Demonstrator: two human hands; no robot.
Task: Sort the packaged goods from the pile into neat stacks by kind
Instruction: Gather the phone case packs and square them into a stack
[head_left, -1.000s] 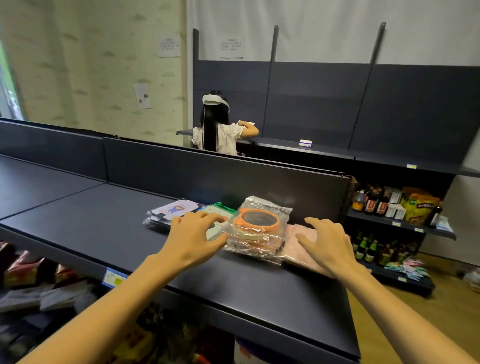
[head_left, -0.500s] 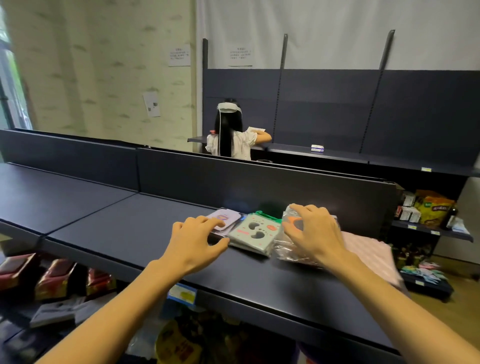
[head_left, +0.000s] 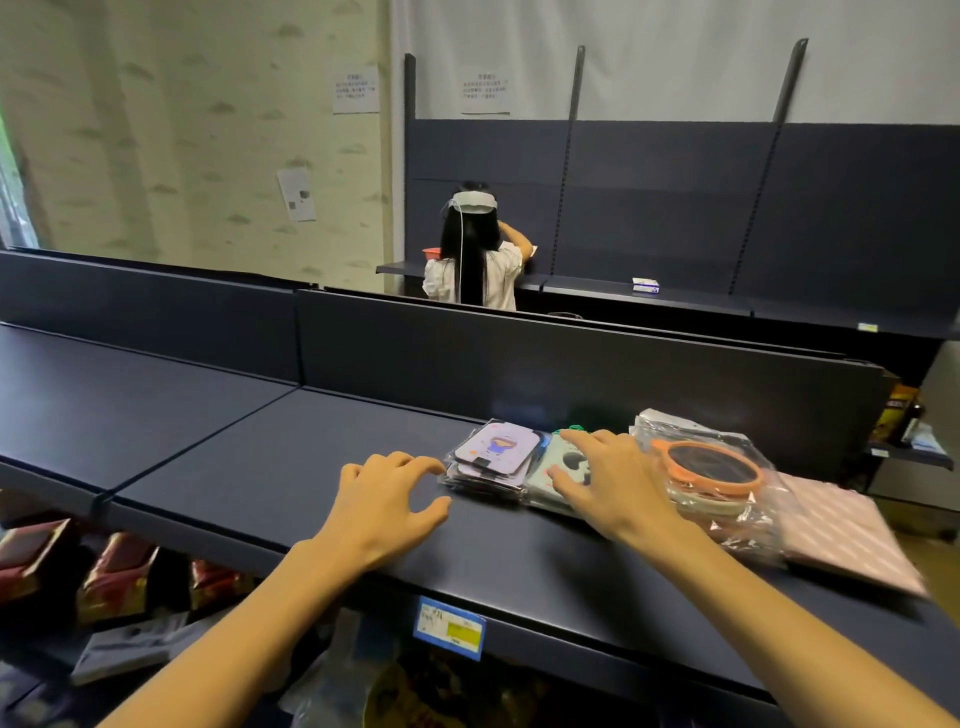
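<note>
Goods: four kinds sit in a row on the shelf (head_left: 260, 457), close to its back panel (head_left: 571, 374), each apparently grouped with its own kind.
Card packs (head_left: 493, 457): a small stack at the left end of the row, a cartoon figure on the top one.
Green packs (head_left: 558, 475): touching the card packs on their right, mostly covered by the right hand.
Orange ring bags (head_left: 711, 473): crinkly clear bags heaped to the right of the green packs, loosely piled and not squared.
Pink packs (head_left: 841, 535): flat, at the right end, partly under the bags and blurred.
Left hand (head_left: 382, 506): hovers just left of the card packs, fingers spread and curled, holding nothing; likely placed to nudge that stack's edge straight.
Right hand (head_left: 618, 488): lies palm down on the green packs, fingers splayed, pressing rather than gripping; probably steadying or squaring them.
Progress: sorting looks nearly done; tidying seems to remain.
In the way: the bags crowd the right hand's side and could slide if bumped.
Around: a price tag (head_left: 449, 629) on the shelf's front lip, red packets (head_left: 119, 571) on the level below, another person (head_left: 475, 260) working at the far shelving.
</note>
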